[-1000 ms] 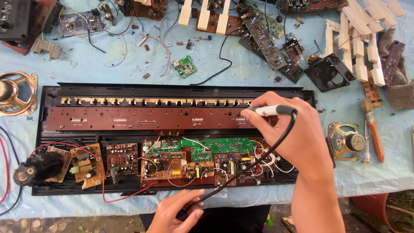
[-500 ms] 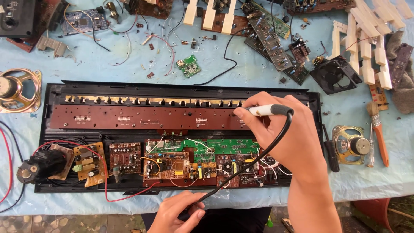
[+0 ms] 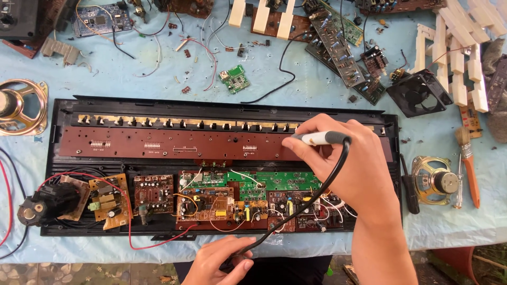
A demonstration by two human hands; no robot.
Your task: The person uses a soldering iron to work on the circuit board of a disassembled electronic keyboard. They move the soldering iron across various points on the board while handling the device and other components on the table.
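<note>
Soldering iron, a white-and-grey pen-shaped tool, lay pinched in the fingers of the right hand, its tip hidden behind the fingertips and pointing left over the long brown circuit strip. That strip ran across the upper half of the opened black keyboard case, which sat lengthwise along the near edge of the bench, covered in pale blue cloth. From the iron's rear end a black cord curved down over the green board and the small brown boards in the lower half of the case. The cord reached the left hand at the near edge of the bench, where the fingers were curled loosely about it; whether they gripped it firmly I could not tell.

At the left edge of the bench lay a round speaker, and a black motor-like part with red wires sat at the case's near left corner. Right of the case rested a second speaker, a paintbrush and a black fan. Along the far edge lay white piano keys, loose circuit boards and a small green module.
</note>
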